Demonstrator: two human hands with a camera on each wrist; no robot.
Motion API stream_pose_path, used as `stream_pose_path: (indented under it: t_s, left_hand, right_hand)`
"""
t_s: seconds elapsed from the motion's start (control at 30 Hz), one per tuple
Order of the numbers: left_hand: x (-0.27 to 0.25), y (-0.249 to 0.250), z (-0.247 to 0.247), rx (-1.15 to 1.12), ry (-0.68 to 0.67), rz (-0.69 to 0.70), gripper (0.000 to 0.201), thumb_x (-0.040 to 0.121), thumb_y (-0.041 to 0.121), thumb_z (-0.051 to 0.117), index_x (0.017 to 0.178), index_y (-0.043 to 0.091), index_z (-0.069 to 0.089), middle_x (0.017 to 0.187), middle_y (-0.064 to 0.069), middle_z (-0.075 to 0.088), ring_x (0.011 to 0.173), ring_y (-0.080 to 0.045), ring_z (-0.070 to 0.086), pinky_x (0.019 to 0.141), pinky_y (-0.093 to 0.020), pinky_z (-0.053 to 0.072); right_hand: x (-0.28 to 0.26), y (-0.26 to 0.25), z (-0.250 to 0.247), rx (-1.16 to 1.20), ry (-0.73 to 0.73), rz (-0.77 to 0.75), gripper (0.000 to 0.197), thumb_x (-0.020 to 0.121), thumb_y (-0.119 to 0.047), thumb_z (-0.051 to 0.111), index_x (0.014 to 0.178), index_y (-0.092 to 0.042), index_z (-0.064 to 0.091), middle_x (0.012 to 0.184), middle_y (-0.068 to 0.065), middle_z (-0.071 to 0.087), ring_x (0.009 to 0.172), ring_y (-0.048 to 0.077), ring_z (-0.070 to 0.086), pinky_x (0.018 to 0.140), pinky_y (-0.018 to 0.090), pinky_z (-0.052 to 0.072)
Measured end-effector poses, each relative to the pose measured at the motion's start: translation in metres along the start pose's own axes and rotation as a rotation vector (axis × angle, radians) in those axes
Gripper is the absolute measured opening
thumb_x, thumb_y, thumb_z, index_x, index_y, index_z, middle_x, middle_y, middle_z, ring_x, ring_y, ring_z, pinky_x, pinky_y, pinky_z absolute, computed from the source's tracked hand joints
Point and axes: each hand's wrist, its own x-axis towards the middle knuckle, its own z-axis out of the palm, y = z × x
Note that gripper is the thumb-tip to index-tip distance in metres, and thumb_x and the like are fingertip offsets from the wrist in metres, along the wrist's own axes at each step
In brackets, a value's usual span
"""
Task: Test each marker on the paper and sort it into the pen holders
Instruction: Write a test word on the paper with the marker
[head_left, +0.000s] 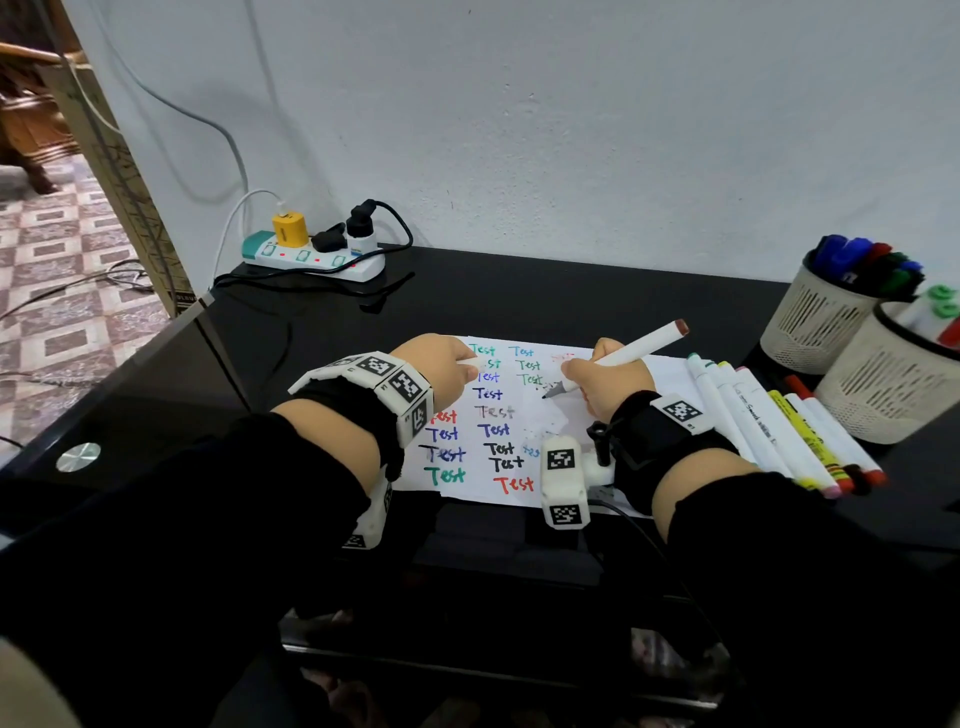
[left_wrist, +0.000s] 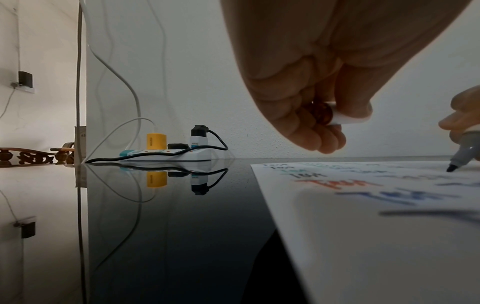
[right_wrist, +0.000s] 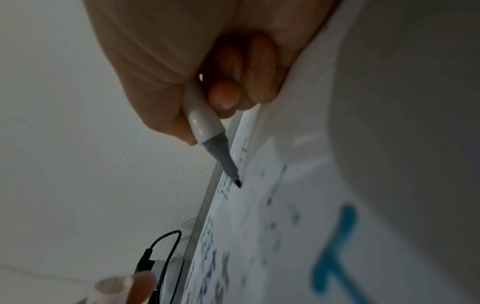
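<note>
Black glossy desk (head_left: 519, 291) under the paper (head_left: 467, 493), where the right hand (head_left: 608, 376) pinches a white marker (head_left: 623, 356), tip just over the sheet, long axis slanting up toward the pen holders (head_left: 821, 322) behind right, the left hand (head_left: 441, 364) curled round its cap (left_wrist: 345, 119), pale wall beyond

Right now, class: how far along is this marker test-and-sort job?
Done: the paper carries many "Test" words, and both holders already contain markers.

In hand: the right hand holds an uncapped marker, tip at the paper; the left hand holds its cap.

Left: a row of markers beside the paper is unsorted.
</note>
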Motion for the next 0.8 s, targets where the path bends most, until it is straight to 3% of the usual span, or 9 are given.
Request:
stream_pose_path:
  t_s: [0.27,0.5,0.67,0.8]
  left_hand:
    - [-0.0001,-0.0005,0.0004,-0.013,0.001,0.017,0.036,0.1,0.026,0.039,0.133,0.016,0.049,0.125,-0.004,0.057,0.112,-0.02,0.054,0.085,-0.025,0.038]
    - [-0.0009,-0.0005,0.0003,-0.012,0.001,0.013,0.039,0.1,0.027,0.038,0.137,0.017,0.045,0.131,-0.003,0.054,0.117,-0.019,0.052,0.091,-0.026,0.039]
    - [0.0,-0.0025,0.0009,-0.034,-0.006,0.017,0.038,0.1,0.028,0.04,0.137,0.019,0.046,0.13,-0.002,0.054,0.116,-0.018,0.052,0.087,-0.025,0.038]
    - [-0.0009,-0.0011,-0.0011,-0.044,-0.051,0.04,0.039,0.1,0.029,0.041,0.137,0.02,0.045,0.128,-0.002,0.055,0.114,-0.018,0.053,0.088,-0.024,0.039]
  right_hand:
    - [0.0011,0.0006,-0.0005,0.011,0.003,-0.011,0.043,0.082,-0.009,0.061,0.059,-0.018,0.026,0.056,0.002,0.03,0.05,0.016,0.027,0.05,0.027,0.024]
    - [0.0019,0.0026,-0.0018,0.041,0.047,-0.012,0.041,0.084,-0.008,0.059,0.06,-0.017,0.028,0.055,0.002,0.032,0.049,0.016,0.029,0.049,0.026,0.025]
    - [0.0022,0.0031,-0.0019,0.033,0.019,0.002,0.04,0.083,-0.009,0.06,0.06,-0.018,0.028,0.056,0.003,0.031,0.05,0.017,0.029,0.051,0.029,0.026]
    - [0.004,0.0024,-0.0029,0.123,0.001,0.057,0.042,0.084,-0.006,0.06,0.06,-0.017,0.028,0.053,0.004,0.032,0.043,0.015,0.028,0.042,0.024,0.025]
